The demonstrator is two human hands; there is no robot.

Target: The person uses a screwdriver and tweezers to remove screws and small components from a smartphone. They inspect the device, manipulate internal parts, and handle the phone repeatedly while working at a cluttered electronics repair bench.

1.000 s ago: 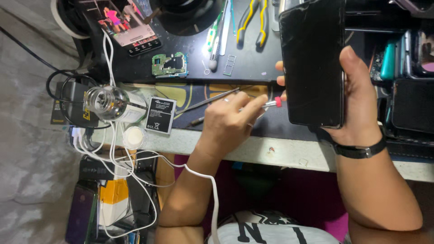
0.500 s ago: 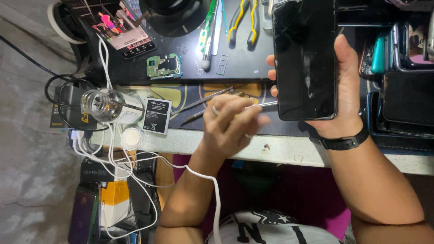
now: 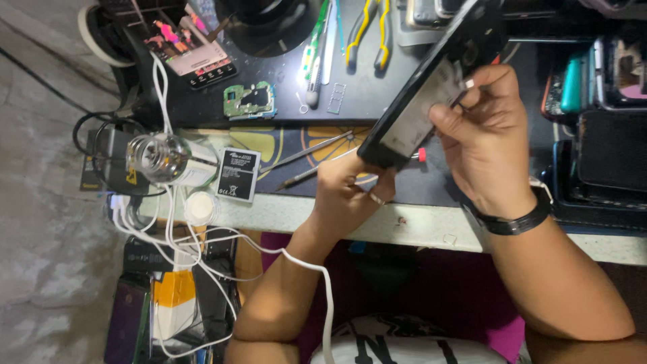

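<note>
A black phone hangs tilted over the dark work mat, its open back with a pale inner plate turned to me. My left hand grips the phone's lower corner; a thin tool with a red cap pokes out just beside its fingers. My right hand, with a black wristband, holds the phone's right edge, thumb and fingertips pressed on the pale plate.
On the mat lie a green circuit board, a flat battery, two thin metal picks, yellow-handled pliers and a glass jar. White cables trail off the table's front edge. Black trays with phones stand at the right.
The phone has swung from upright, screen toward me, to a tilt showing its open back. My left hand rose from the mat to its lower corner; my right hand shifted its grip.
</note>
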